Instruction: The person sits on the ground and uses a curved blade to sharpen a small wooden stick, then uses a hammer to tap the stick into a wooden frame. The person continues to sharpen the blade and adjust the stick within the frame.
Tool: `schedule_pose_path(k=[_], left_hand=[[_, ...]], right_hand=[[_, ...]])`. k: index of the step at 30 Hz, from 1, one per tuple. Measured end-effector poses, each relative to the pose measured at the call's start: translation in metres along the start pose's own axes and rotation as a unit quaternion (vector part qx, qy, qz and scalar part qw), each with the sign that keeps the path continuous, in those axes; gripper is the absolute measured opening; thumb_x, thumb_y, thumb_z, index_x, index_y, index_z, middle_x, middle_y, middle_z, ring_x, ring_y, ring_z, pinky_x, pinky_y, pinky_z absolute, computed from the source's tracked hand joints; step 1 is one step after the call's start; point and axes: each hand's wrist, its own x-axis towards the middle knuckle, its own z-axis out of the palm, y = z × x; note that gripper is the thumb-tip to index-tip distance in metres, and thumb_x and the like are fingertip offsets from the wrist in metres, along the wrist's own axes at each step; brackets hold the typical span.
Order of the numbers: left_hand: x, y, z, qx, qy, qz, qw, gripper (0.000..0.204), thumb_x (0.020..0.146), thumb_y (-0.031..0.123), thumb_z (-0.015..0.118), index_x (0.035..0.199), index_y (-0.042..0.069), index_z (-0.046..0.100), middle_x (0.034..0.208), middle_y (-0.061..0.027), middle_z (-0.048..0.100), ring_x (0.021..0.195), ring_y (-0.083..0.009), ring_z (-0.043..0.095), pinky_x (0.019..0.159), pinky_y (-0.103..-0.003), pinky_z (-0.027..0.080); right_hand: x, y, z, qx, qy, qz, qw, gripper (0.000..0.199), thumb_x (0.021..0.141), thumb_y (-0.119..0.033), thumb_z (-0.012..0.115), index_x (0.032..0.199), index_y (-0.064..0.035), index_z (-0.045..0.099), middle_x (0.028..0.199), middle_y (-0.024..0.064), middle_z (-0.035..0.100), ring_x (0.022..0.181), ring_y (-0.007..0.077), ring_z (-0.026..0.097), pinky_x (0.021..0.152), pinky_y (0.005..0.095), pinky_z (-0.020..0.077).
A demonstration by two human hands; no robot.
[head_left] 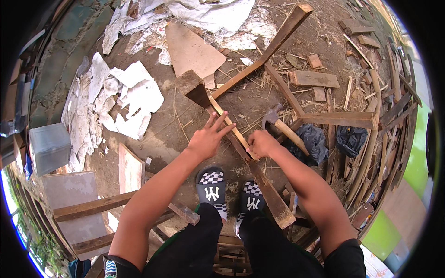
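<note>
A narrow pale wood strip (pixel 238 134) lies slantwise along a darker wooden beam (pixel 269 190) in front of me. My left hand (pixel 206 142) rests across the strip's upper half, fingers stretched out and spread. At the strip's lower end, my right hand (pixel 262 142) is closed, its fingertips pinched together against the wood. Whatever is between those fingertips is too small to make out. Just right of this hand lies a claw hammer (pixel 291 136) with a wooden handle, its metal head pointing away from me; no hand holds it. The beam joins a larger wooden frame (pixel 243 78).
Black plastic bags (pixel 313 141) sit right of the hammer. Wood offcuts (pixel 314 78) and long poles line the right side. Torn white sheeting (pixel 132 95) and a tan board (pixel 192 48) lie on the dirt ahead. A grey plastic container (pixel 50 146) and wooden slats (pixel 95 207) are at left.
</note>
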Motion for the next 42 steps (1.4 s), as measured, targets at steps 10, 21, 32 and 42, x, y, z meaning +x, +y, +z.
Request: schedule_pose_path(k=[10, 21, 32, 42], left_hand=[[0.001, 0.001, 0.0, 0.007, -0.004, -0.004, 1.0, 0.08, 0.094, 0.016, 0.068, 0.163, 0.035, 0.033, 0.175, -0.0087, 0.016, 0.157, -0.041, 0.029, 0.091, -0.049, 0.067], [-0.002, -0.003, 0.004, 0.002, 0.009, 0.003, 1.0, 0.083, 0.092, 0.016, 0.068, 0.163, 0.038, 0.032, 0.176, -0.0075, 0.016, 0.157, -0.0401, 0.029, 0.093, -0.049, 0.066], [-0.001, 0.0, -0.001, 0.016, -0.021, -0.01, 1.0, 0.092, 0.09, 0.019, 0.072, 0.166, 0.04, 0.023, 0.177, -0.0056, 0.01, 0.159, -0.0381, 0.024, 0.094, -0.049, 0.066], [0.0, -0.004, -0.003, 0.01, -0.046, 0.002, 0.999, 0.097, 0.09, 0.026, 0.075, 0.168, 0.04, 0.018, 0.178, -0.0063, 0.002, 0.162, -0.0381, 0.015, 0.095, -0.048, 0.065]], right_hand=[[-0.006, -0.01, 0.005, -0.077, 0.009, 0.025, 0.997, 0.025, 0.094, -0.027, 0.079, 0.11, -0.0073, 0.08, 0.111, 0.0219, 0.076, 0.108, 0.0398, 0.072, 0.095, 0.047, 0.0585], [-0.008, -0.005, 0.008, -0.042, 0.017, -0.001, 0.999, 0.025, 0.095, -0.025, 0.077, 0.105, -0.002, 0.078, 0.1, 0.0237, 0.075, 0.101, 0.0403, 0.072, 0.09, 0.0461, 0.0581], [-0.012, -0.01, 0.011, -0.073, 0.039, 0.057, 0.995, 0.033, 0.093, -0.032, 0.08, 0.112, -0.0056, 0.079, 0.117, 0.0231, 0.074, 0.112, 0.0405, 0.071, 0.096, 0.0466, 0.0583], [-0.019, -0.022, 0.004, -0.077, 0.074, 0.094, 0.99, 0.036, 0.088, -0.034, 0.086, 0.111, -0.0064, 0.079, 0.115, 0.0209, 0.076, 0.111, 0.038, 0.073, 0.095, 0.0457, 0.06]])
